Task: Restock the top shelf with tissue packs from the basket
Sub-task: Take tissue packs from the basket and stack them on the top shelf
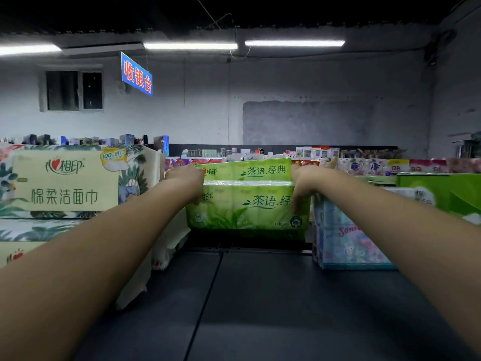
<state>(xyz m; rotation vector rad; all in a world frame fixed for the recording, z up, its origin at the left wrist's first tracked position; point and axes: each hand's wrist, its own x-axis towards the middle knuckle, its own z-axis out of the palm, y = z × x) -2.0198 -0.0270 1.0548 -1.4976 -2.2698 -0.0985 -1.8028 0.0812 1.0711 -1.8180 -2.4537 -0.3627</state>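
Both arms were out at full reach over the dark top shelf (260, 295), one hand at each end of the green stack (244, 204). It was two film-wrapped tissue packs, upper pack (243, 170) lying on lower pack (247, 212), standing at the back of the shelf.

The left hand (186, 182) had bent fingers wrapped on the stack's left end, across the seam between the two packs. The right hand (305, 183) clamped the right end, fingers hanging down over the lower pack's front corner. It was a closed, squeezing hold from both sides. Whether it bore on one pack or both, I couldn't tell.

Handling, as a guess: light, soft and squashy, with slick plastic film. Pinching the film alone would likely slip or stretch it, so flat pressure on the two short ends looked the right hold, or a palm under the base. Nothing was fragile, though a top pack could slide off a bottom one.

Just left of the green stack stood tall floral facial-towel packs (65, 181), piled several high and touching or nearly so. Just right of it was a blue cartoon-print pack (343, 238), with a green box (442, 191) farther right. In front of the stack the shelf was bare board — room for more. The basket wasn't in sight, so its contents were unknown.
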